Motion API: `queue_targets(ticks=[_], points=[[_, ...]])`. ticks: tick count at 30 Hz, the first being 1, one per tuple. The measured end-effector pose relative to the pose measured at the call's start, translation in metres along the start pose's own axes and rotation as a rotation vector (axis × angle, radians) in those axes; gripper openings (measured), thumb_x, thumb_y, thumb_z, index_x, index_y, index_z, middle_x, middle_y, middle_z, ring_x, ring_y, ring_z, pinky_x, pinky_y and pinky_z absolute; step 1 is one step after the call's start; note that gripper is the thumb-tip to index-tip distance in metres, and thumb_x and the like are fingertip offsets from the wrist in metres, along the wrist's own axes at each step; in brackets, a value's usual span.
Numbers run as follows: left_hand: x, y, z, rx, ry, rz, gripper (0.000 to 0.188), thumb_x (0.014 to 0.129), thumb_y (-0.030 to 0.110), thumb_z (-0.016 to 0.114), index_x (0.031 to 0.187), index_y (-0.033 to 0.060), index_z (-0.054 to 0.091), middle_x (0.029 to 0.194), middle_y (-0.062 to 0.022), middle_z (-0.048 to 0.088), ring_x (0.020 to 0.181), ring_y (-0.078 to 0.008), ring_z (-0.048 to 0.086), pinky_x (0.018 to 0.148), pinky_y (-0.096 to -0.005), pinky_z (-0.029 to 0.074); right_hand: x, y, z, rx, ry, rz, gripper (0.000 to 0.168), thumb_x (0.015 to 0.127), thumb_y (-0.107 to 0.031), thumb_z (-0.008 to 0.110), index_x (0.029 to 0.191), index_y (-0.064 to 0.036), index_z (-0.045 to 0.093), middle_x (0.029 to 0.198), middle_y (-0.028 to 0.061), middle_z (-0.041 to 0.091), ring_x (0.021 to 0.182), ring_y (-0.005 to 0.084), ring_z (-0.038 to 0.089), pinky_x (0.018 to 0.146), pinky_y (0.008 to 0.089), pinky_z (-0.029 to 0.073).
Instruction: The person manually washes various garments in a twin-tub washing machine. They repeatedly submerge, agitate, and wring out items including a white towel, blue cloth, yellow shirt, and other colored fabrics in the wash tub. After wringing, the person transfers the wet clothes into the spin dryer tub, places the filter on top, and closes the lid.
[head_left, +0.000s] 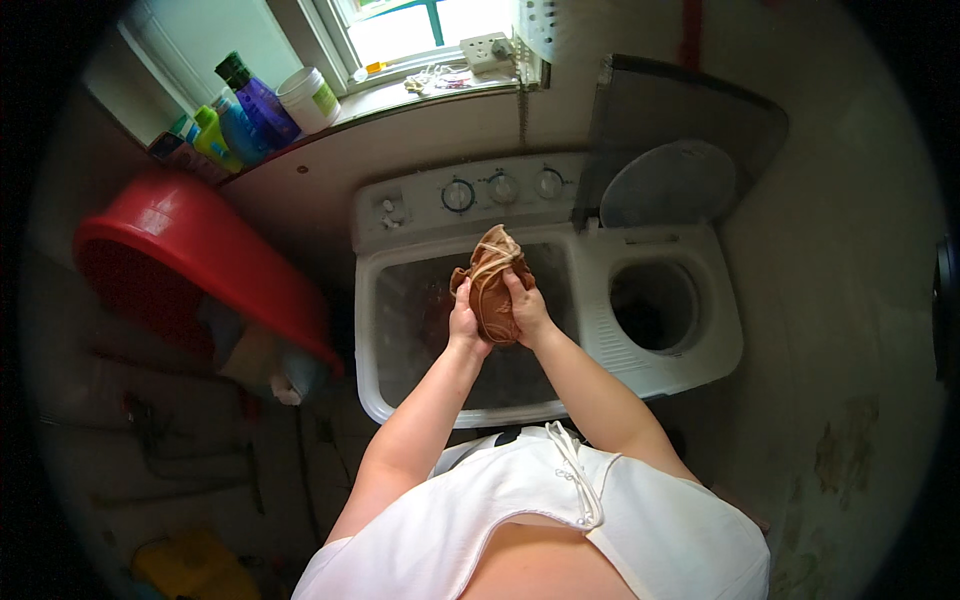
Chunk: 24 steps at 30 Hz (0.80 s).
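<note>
A bunched brown cloth item (493, 304) with pale cords or trim is held between both my hands. My left hand (466, 321) grips its left side, and my right hand (529, 307) grips the right with the thumb on top. Below the cloth is a twin-tub washing machine (364, 337); its wash tub (420, 367) looks dark inside, under a lid or open, I cannot tell which. To the right, the round spin tub (652, 307) stands uncovered, with its inner cover (671, 184) and a dark translucent lid (697, 105) raised behind it.
Several control knobs (503, 187) line the machine's back panel. At left a red plastic tub (225, 240) leans on its side, with cloths (255, 356) at its rim. Bottles (259, 109), a white bucket (307, 101) and a power strip (486, 52) stand on the window ledge.
</note>
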<state>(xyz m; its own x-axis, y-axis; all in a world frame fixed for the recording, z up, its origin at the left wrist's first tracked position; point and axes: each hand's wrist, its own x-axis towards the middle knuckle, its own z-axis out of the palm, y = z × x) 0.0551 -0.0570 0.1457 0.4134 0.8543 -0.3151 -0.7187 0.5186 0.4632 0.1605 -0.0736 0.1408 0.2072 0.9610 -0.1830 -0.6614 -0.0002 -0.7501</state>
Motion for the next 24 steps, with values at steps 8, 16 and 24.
queue_targets(ticks=[8,16,24], points=[[0.018,-0.029,0.007,0.385,0.37,0.601,0.04,0.092,0.029,0.063,0.121,0.0018,0.056,0.116,-0.0081,0.062,0.101,-0.0201,0.061,0.085,-0.0305,0.05,0.02,0.026,0.01,-0.101,0.343,-0.151,0.037,0.099,-0.03,0.044,0.12,-0.001,0.053,0.113,0.0089,0.06,0.103,0.0194,0.058,0.089,0.0321,0.047],[0.019,-0.014,0.006,1.102,0.161,0.724,0.023,0.087,0.008,0.066,0.106,-0.0019,0.062,0.099,-0.0073,0.068,0.09,-0.0144,0.064,0.081,-0.028,0.05,0.007,-0.014,0.033,0.389,0.26,0.243,0.025,0.092,-0.032,0.051,0.102,-0.012,0.061,0.099,0.0036,0.064,0.087,0.0185,0.062,0.08,0.0363,0.051],[0.027,-0.049,0.039,0.697,-0.043,0.18,0.053,0.094,0.039,0.059,0.129,0.0016,0.046,0.122,-0.0105,0.055,0.112,-0.019,0.052,0.091,-0.0322,0.044,0.016,-0.054,-0.08,0.108,0.262,-0.051,0.042,0.101,-0.034,0.039,0.13,-0.005,0.046,0.128,0.0119,0.053,0.114,0.0241,0.056,0.097,0.0417,0.048]])
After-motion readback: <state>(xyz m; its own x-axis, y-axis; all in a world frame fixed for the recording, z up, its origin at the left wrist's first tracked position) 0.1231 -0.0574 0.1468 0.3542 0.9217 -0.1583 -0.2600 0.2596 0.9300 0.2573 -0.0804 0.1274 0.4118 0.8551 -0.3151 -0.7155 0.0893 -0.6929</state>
